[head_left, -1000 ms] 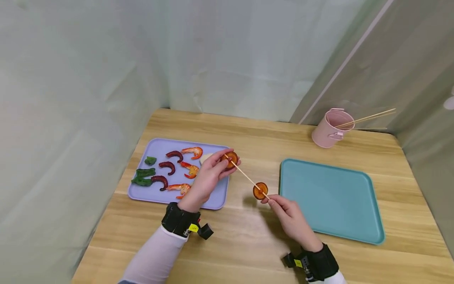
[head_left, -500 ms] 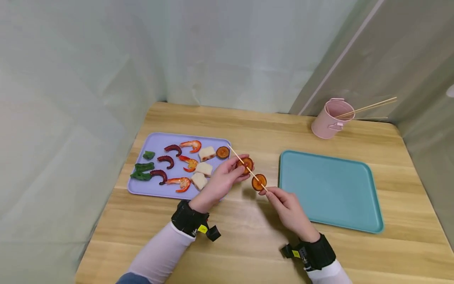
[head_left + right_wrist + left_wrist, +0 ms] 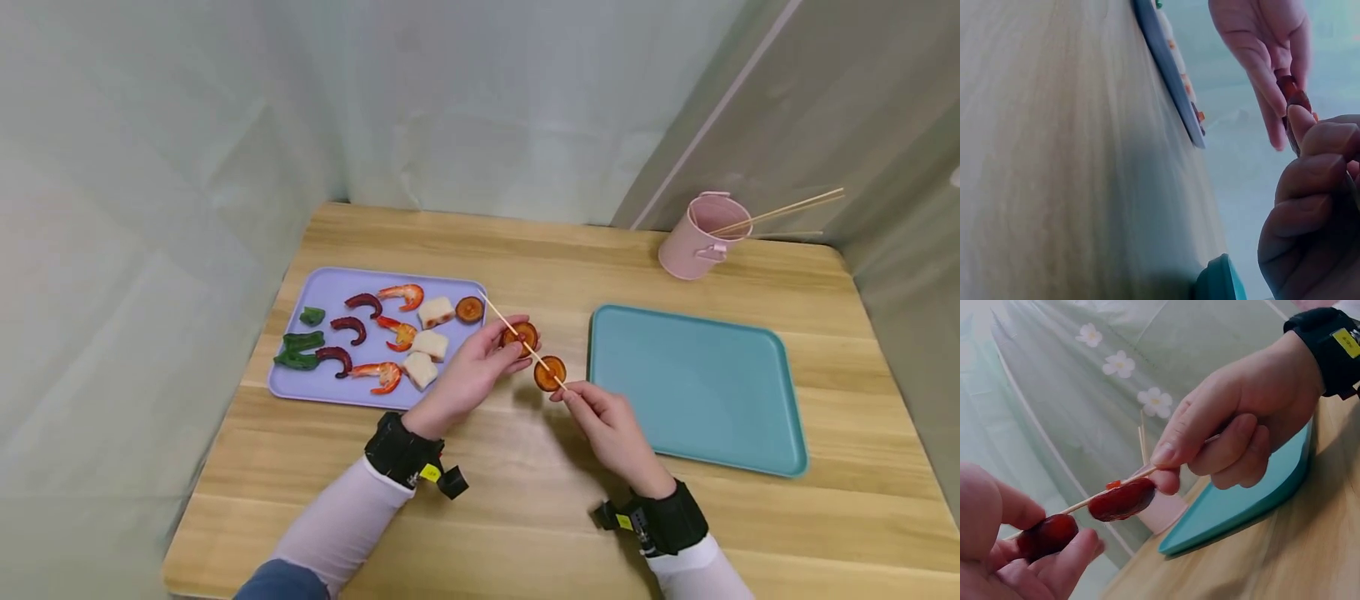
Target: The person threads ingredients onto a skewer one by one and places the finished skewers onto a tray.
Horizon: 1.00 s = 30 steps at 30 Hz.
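My right hand (image 3: 613, 429) pinches the lower end of a thin wooden skewer (image 3: 493, 307) between thumb and finger. Close to those fingertips, a round orange-brown slice (image 3: 550, 374) with a dark rim sits threaded on the stick. My left hand (image 3: 480, 367) holds a second such slice (image 3: 1050, 536) between thumb and fingers, farther up the same skewer. In the left wrist view a short gap separates the two slices. The skewer's far tip sticks out past the left hand, over the corner of the purple tray (image 3: 322, 287). In the right wrist view my curled fingers hide most of the stick.
On the purple tray lie shrimp (image 3: 402, 296), dark red curled tentacles (image 3: 350, 327), green pieces (image 3: 303, 341), white blocks (image 3: 430, 344) and one more round slice (image 3: 469, 310). A teal tray (image 3: 697, 387) lies right. Behind it stands a pink bucket (image 3: 690, 250) with skewers.
My left hand has moved right and toward my right hand, and its slice has slid down the skewer closer to the other one. The right hand has barely moved.
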Each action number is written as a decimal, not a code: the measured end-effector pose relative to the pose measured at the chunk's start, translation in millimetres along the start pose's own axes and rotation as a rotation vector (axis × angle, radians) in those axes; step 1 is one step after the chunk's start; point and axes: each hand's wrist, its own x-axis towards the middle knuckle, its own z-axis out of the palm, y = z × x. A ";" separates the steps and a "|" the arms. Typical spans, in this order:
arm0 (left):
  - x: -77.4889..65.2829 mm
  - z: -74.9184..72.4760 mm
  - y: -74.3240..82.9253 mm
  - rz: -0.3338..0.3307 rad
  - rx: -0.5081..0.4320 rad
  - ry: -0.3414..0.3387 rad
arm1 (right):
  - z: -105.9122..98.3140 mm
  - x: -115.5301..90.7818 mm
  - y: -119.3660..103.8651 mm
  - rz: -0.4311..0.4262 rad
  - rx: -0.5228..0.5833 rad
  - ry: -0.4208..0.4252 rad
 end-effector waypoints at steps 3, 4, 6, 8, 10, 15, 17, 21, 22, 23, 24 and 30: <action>2.7 1.5 -0.8 -0.011 0.028 0.003 | 1.9 2.2 14.7 -0.011 -0.008 0.011; 3.7 2.0 -1.1 -0.011 0.030 0.003 | 1.7 3.0 14.1 -0.016 -0.007 0.013; 4.9 2.4 -1.2 -0.006 0.023 0.015 | 1.6 3.8 13.6 -0.024 -0.011 0.018; 5.2 2.6 -0.8 0.000 0.011 0.024 | 1.5 4.2 13.3 -0.032 -0.017 0.021; 4.6 2.3 -0.8 -0.003 0.005 0.036 | 1.7 4.2 13.5 -0.037 -0.023 0.021; 4.0 2.4 -1.4 -0.028 0.016 0.035 | 2.4 3.2 14.9 -0.038 -0.017 0.020; 4.2 2.7 -1.3 -0.038 0.017 0.032 | 2.4 2.6 15.3 -0.034 -0.012 0.025; 4.8 2.9 -1.2 -0.056 0.014 0.039 | 2.2 1.9 16.2 -0.027 -0.005 0.035; 5.0 2.7 -1.3 -0.062 0.010 0.043 | 2.1 1.7 16.5 -0.026 -0.003 0.038; 5.2 2.6 -1.4 -0.068 0.008 0.047 | 2.0 1.6 16.6 -0.025 -0.001 0.041; 5.2 2.3 -1.5 -0.075 0.005 0.051 | 1.8 1.3 16.8 -0.023 0.001 0.042; 4.5 -1.4 -1.0 -0.102 0.017 0.086 | 0.0 -0.6 16.1 -0.015 0.012 0.064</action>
